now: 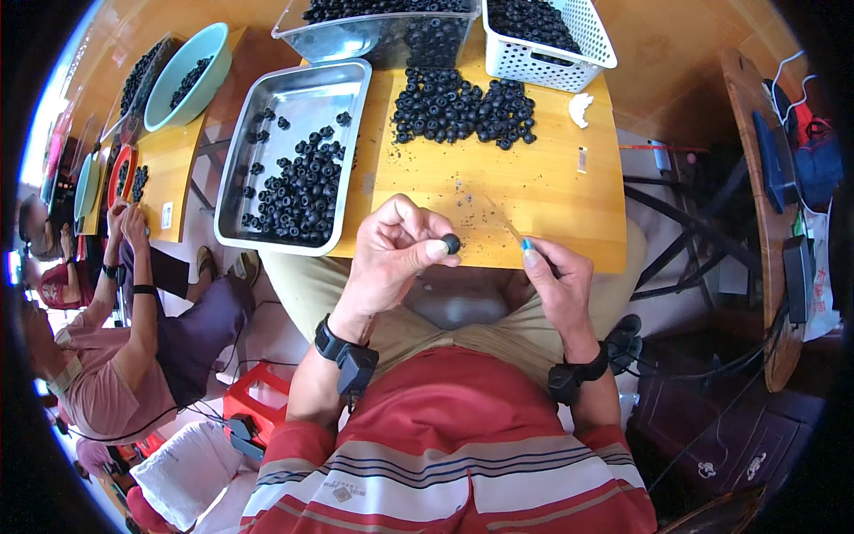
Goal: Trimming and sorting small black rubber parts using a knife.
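Observation:
My left hand (391, 249) pinches a small round black piece (451, 243) between thumb and fingers, just over the table's near edge. To its right, my right hand (562, 289) is closed round a thin pointed tool (507, 222) with a blue part by the thumb. The tool's tip points up and left, apart from the black piece. Its exact kind cannot be made out. A pile of similar black pieces (463, 111), many with a hole, lies at the far side of the yellow table (551, 191). Dark crumbs are scattered between the pile and my hands.
A metal tray (307, 98) of black pieces stands on the left. Behind the pile are a clear bin (374, 43) and a white perforated basket (543, 73), both holding more. A white scrap (580, 110) lies at right. Another person (133, 356) works at a table on the left.

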`<state>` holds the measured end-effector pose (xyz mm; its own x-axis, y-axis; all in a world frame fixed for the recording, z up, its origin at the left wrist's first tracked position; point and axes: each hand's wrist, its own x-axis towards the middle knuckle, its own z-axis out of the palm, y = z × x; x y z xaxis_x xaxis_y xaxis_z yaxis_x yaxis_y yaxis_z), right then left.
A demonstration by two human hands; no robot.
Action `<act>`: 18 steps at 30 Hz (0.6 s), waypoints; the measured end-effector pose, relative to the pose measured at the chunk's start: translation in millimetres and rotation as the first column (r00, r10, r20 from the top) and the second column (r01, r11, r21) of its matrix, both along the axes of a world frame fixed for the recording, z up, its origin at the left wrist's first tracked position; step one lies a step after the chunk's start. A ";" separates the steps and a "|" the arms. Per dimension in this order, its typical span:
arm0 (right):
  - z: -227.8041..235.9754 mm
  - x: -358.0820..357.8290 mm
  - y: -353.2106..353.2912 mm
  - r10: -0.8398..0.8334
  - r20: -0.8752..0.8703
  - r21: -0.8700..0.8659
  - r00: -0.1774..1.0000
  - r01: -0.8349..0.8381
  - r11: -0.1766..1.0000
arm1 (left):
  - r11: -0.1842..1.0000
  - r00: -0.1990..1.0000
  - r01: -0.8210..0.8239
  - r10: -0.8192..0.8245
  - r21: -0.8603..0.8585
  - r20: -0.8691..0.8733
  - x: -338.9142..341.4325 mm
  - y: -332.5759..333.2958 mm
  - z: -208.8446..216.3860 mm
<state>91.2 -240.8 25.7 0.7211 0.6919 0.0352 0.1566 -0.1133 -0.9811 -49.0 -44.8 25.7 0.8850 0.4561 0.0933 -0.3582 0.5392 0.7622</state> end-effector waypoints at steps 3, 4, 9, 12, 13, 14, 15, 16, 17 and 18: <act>16.0 -3.4 7.8 0.091 0.038 0.000 0.995 -0.091 0.996 | 1.000 1.000 -0.005 0.005 -0.013 -0.011 -1.3 0.8 -5.4; 18.7 -5.1 9.7 0.132 0.048 0.006 0.990 -0.132 0.991 | 1.000 1.000 -0.009 0.009 -0.018 -0.025 -1.6 0.3 -6.2; 13.6 -13.2 11.5 0.177 0.011 0.015 0.984 -0.178 0.984 | 0.999 0.995 -0.042 0.041 -0.011 -0.096 -4.1 -2.8 -8.2; 9.6 -16.6 13.1 0.208 0.109 0.078 0.972 -0.217 0.973 | 0.998 0.993 -0.058 0.055 -0.024 -0.107 -6.4 -4.1 -8.9; 14.3 -16.5 11.9 0.239 0.093 0.032 0.967 -0.243 0.970 | 0.997 0.992 -0.067 0.063 -0.035 -0.113 -7.5 -4.5 -8.6; 14.0 -16.8 11.7 0.240 0.093 0.032 0.966 -0.244 0.969 | 0.997 0.992 -0.068 0.064 -0.036 -0.113 -7.7 -4.9 -8.0; 13.6 -17.3 11.7 0.248 0.114 0.033 0.962 -0.253 0.967 | 0.998 0.994 -0.059 0.055 -0.033 -0.094 -7.5 -5.6 -7.2; 13.6 -17.5 11.6 0.256 0.135 0.033 0.957 -0.262 0.964 | 0.998 0.996 -0.049 0.047 -0.031 -0.075 -7.7 -6.1 -6.5; 14.2 -17.5 11.5 0.257 0.135 0.033 0.957 -0.263 0.964 | 0.998 0.996 -0.051 0.048 -0.031 -0.075 -8.8 -6.1 -6.7; 14.9 -17.3 11.3 0.246 0.149 0.026 0.958 -0.253 0.967 | 0.999 0.997 -0.039 0.037 -0.027 -0.066 -10.2 -5.8 -7.1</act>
